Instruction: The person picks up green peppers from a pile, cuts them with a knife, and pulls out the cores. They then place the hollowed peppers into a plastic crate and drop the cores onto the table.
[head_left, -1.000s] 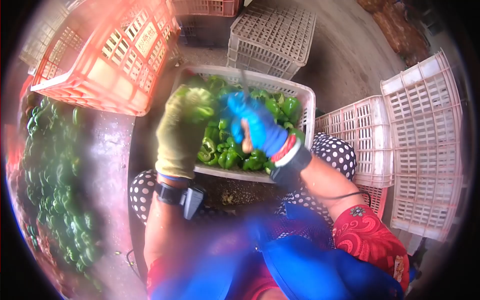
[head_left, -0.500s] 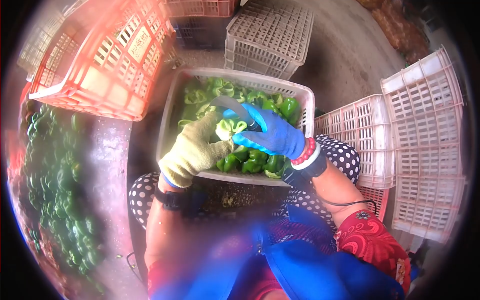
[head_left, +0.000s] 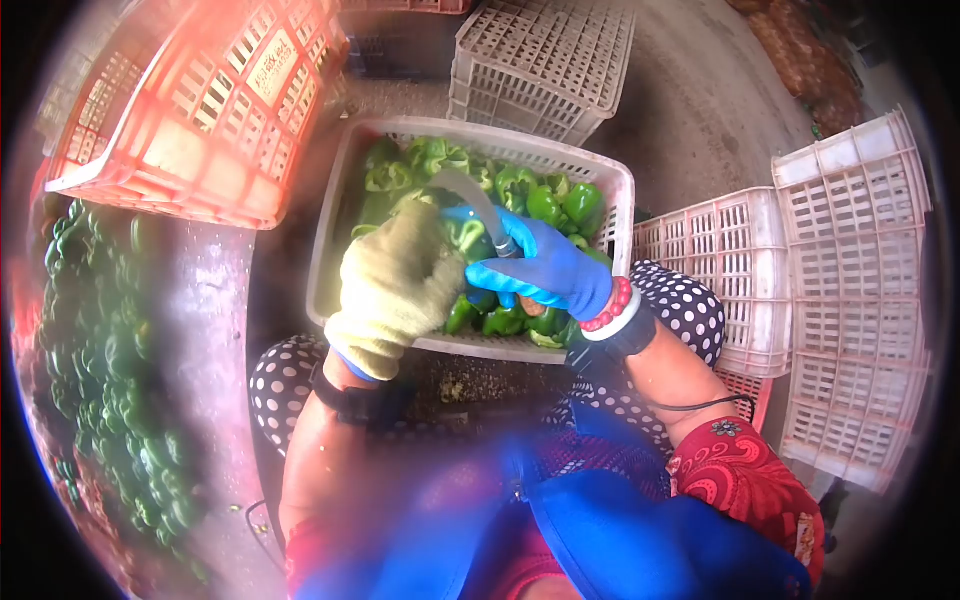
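Observation:
My left hand (head_left: 398, 285), in a pale yellow knit glove, is wrapped round a green pepper piece (head_left: 467, 235) over the crate. My right hand (head_left: 550, 262), in a blue glove, grips a knife (head_left: 480, 205) whose curved blade points up and left, beside the pepper piece. Part of the knife's handle shows under my right palm. Both hands are close together above a white crate (head_left: 480, 133) of green peppers (head_left: 583, 207), some cut open and some whole.
An orange crate (head_left: 190, 150) stands at the upper left, beside many green peppers (head_left: 120, 400) on the ground. A grey crate (head_left: 540, 70) is beyond the white one. White crates (head_left: 850, 290) stand at the right. My polka-dot knees (head_left: 680, 310) flank the pepper crate.
My left hand has turned, its back now more towards the camera, and covers more of the pepper piece. My right hand still grips the knife. The view has shifted slightly.

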